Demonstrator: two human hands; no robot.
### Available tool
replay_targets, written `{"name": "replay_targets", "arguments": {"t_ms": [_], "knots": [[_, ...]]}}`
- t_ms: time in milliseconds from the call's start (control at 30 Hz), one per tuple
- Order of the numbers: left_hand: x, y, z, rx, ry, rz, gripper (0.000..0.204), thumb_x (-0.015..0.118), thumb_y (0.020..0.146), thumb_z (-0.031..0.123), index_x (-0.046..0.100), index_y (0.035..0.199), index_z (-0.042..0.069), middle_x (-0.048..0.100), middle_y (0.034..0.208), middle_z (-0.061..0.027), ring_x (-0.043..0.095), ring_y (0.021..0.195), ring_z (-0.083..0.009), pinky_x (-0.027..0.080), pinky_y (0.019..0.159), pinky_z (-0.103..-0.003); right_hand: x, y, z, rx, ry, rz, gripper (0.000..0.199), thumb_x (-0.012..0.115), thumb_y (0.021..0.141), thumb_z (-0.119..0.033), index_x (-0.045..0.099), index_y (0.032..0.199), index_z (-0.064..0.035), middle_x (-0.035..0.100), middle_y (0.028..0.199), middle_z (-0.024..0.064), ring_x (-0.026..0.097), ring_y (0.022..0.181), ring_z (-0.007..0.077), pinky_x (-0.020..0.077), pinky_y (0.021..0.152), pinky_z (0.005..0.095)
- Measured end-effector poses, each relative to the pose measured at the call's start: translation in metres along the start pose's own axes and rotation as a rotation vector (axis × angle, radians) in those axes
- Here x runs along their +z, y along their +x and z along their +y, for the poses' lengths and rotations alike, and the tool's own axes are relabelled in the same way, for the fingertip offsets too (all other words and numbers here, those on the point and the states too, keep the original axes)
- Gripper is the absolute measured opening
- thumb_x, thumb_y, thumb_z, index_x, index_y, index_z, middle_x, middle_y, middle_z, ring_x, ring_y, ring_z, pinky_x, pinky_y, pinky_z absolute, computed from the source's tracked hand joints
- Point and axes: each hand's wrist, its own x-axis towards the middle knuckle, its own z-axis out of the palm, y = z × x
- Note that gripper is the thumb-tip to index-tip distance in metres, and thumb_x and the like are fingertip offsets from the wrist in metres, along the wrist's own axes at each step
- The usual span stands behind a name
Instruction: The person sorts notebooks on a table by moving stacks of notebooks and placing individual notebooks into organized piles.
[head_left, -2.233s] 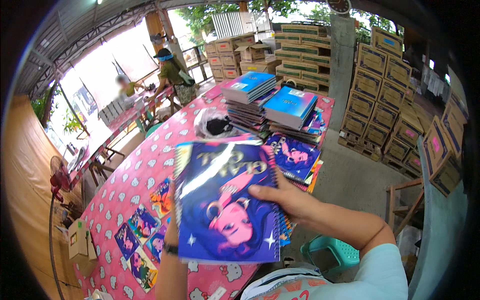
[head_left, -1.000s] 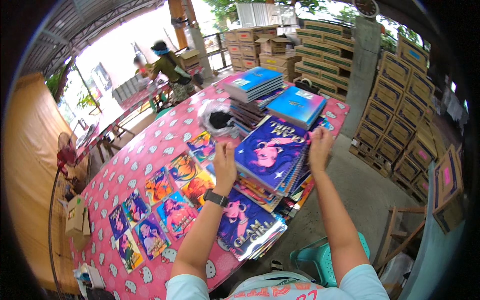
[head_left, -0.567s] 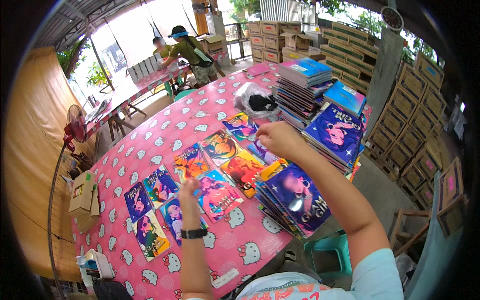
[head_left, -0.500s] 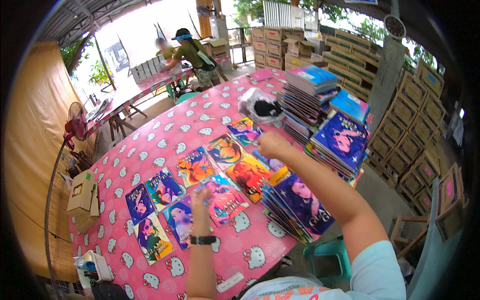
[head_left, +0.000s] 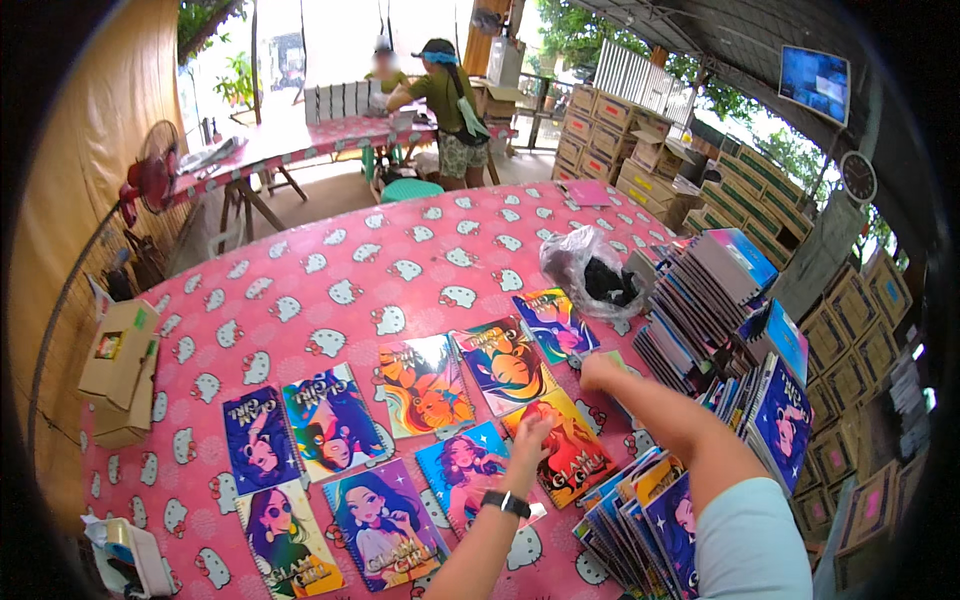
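Note:
Several spiral notebooks with bright illustrated covers lie in two rows on the table. My left hand (head_left: 532, 440), fingers loosely apart and empty, hovers over the red and yellow notebook (head_left: 566, 455). A pink and blue notebook (head_left: 466, 474) lies beside that wrist. My right hand (head_left: 598, 372) is closed by the lower right corner of the multicoloured notebook (head_left: 553, 325) at the far end of the back row. A small dark thing shows at its fingertips, too small to name. Beneath my right forearm, another notebook (head_left: 614, 362) is mostly hidden.
Notebook stacks stand along the right side, a tall stack (head_left: 690, 310) and a nearer stack (head_left: 625, 520). A clear plastic bag (head_left: 585, 262) holds something black. Cardboard boxes (head_left: 120, 365) sit at the left edge, near a red fan (head_left: 150, 175). Two people work at another table.
My left hand has moved right, from the pink and blue notebook to the red and yellow one. My right hand stays closed and has shifted slightly. The view has turned left.

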Motion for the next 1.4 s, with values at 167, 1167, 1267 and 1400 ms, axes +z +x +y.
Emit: {"name": "replay_targets", "arguments": {"t_ms": [167,1167,1267,1400], "knots": [[-0.005,0.058,0.016,-0.022,0.001,-0.06,0.062,0.068,0.072,0.027,0.041,0.123,0.004,0.052,0.112,-0.0101,0.049,0.102,-0.0199,0.039,0.087,-0.036,-0.079,0.034,0.023,-0.252,0.89,-0.552,0.079,0.071,0.067,-0.046,0.04,0.129,-0.0078,0.05,0.126,0.0135,0.051,0.111,0.0297,0.0465,0.082,0.0537],[-0.044,0.053,0.16,0.472,-0.586,-0.28,0.042,0.058,0.087,0.027,0.045,0.121,0.005,0.057,0.11,-0.0099,0.057,0.1,-0.0253,0.046,0.087,-0.041,-0.161,-0.044,-0.01,-0.795,1.336,-0.014,0.042,0.063,0.081,-0.01,0.047,0.119,-0.0001,0.057,0.104,0.0063,0.056,0.09,0.0135,0.0433,0.083,0.0264],[-0.072,0.051,0.159,0.541,-0.374,-0.175,0.048,0.063,0.082,0.015,0.041,0.123,0.004,0.054,0.114,-0.0102,0.056,0.101,-0.0245,0.045,0.089,-0.041,-0.126,-0.021,-0.031,-1.063,1.656,-0.57,0.044,0.045,0.092,-0.038,0.047,0.12,-0.0038,0.056,0.116,0.0094,0.056,0.101,0.0152,0.047,0.085,0.0305],[-0.081,0.011,0.13,0.503,-0.367,-0.161,0.053,0.062,0.079,0.003,0.038,0.126,0.005,0.052,0.116,-0.0092,0.056,0.101,-0.0223,0.047,0.087,-0.04,-0.013,0.061,-0.038,-0.014,0.562,0.228,0.083,0.065,0.066,-0.057,0.046,0.12,0.0036,0.058,0.11,0.0204,0.057,0.102,0.0293,0.0452,0.086,0.0435]]}}
